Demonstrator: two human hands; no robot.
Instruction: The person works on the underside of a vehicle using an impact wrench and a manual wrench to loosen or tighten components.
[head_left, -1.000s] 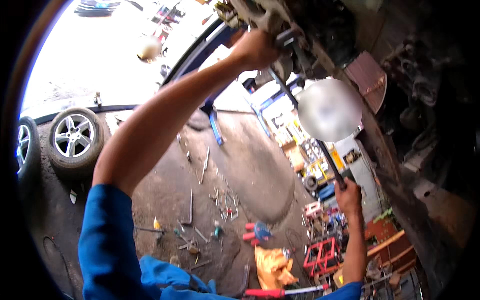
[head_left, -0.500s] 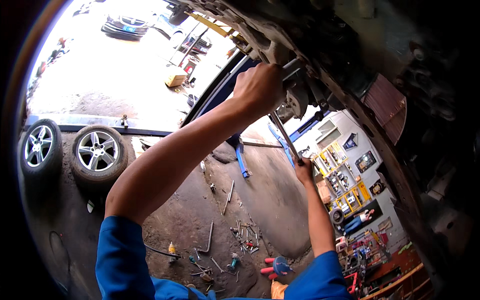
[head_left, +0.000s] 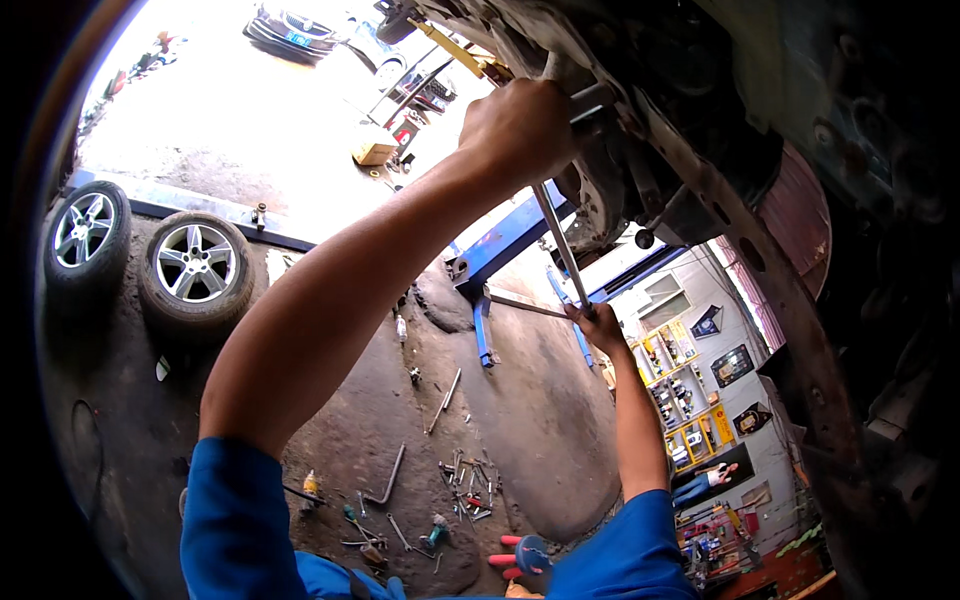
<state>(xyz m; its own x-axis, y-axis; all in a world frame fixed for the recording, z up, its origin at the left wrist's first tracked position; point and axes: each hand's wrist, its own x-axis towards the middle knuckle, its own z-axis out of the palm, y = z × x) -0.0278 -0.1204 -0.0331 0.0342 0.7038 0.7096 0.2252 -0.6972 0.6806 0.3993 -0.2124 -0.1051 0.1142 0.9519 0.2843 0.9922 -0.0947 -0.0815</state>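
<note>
My left hand (head_left: pixel 518 128) is raised and closed in a fist beneath the car, by a grey metal cylinder (head_left: pixel 592 103) that sticks out past the knuckles. From below that fist a long metal wrench bar (head_left: pixel 559 240) slopes down to the right. Its lower end is gripped by my right hand (head_left: pixel 597 326), fingers wrapped round it. The left fist hides the wrench's upper end, so how it meets the cylinder does not show. Close beyond the bar hangs a rusty wheel hub part (head_left: pixel 600 205) under the dark car body.
A rusty underbody rail (head_left: pixel 745 235) runs down the right side. Blue lift arms (head_left: pixel 515 240) stand beyond my hands. Two wheels (head_left: pixel 195 262) rest at the left. Several bolts and hand tools (head_left: pixel 470 485) lie on the floor beside a red-handled stool-like object (head_left: pixel 530 555).
The view has shifted, with the wheels now higher in it. My left fist appears higher; my right hand and the bar's lower end have moved slightly left. Both hands keep their grip.
</note>
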